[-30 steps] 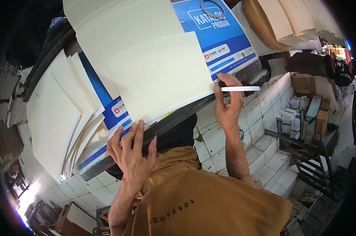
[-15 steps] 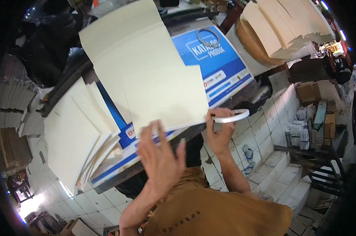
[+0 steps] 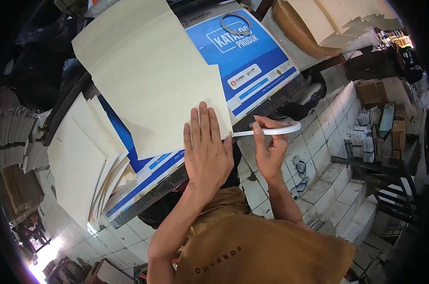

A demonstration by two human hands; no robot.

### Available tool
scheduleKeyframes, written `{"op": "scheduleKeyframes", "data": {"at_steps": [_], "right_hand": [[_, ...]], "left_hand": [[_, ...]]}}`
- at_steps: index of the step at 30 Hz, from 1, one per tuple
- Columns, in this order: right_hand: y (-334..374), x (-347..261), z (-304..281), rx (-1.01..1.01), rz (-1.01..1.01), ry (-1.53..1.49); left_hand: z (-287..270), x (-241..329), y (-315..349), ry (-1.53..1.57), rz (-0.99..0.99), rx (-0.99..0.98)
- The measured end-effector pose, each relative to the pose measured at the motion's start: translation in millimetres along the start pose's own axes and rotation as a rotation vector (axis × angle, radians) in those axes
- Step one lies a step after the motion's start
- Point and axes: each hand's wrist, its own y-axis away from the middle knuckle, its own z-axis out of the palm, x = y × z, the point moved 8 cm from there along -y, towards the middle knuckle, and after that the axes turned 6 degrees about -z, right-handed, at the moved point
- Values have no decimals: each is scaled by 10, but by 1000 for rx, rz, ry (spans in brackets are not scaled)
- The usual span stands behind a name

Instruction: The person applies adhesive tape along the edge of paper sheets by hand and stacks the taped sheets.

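Note:
A large cream card sheet point(image 3: 153, 90) with a stepped outline lies over a blue-and-white printed board point(image 3: 266, 57). My left hand point(image 3: 207, 156) rests flat on its near right corner, fingers stretched out and close together. Just off that corner, my right hand point(image 3: 270, 151) pinches a narrow roll of white tape point(image 3: 285, 128) between thumb and fingers. A short strip of tape point(image 3: 244, 133) runs taut from the roll to the sheet's edge beside my left thumb. How far the strip lies along the sheet is hidden by my left hand.
Several cream sheets point(image 3: 84, 156) are stacked at the board's left end. An empty-looking tape ring point(image 3: 235, 23) lies on the board's far part. More cut card point(image 3: 337, 21) stands at the far right. Black plastic point(image 3: 44, 71) fills the far left; white steps point(image 3: 335, 194) descend at right.
My left hand has come down flat and to the right, onto the sheet's corner. A strip of tape now spans from the roll to the sheet. The whole view has shifted slightly.

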Motion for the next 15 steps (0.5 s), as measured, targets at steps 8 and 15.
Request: {"op": "scheduleKeyframes", "data": {"at_steps": [8,15], "right_hand": [[39,-69,4,-5,-66,18],[126,-503,43,-148,-415,137]], "left_hand": [[-2,26,25,9,-35,-4],[-22,-14,21,4,-96,37]]}}
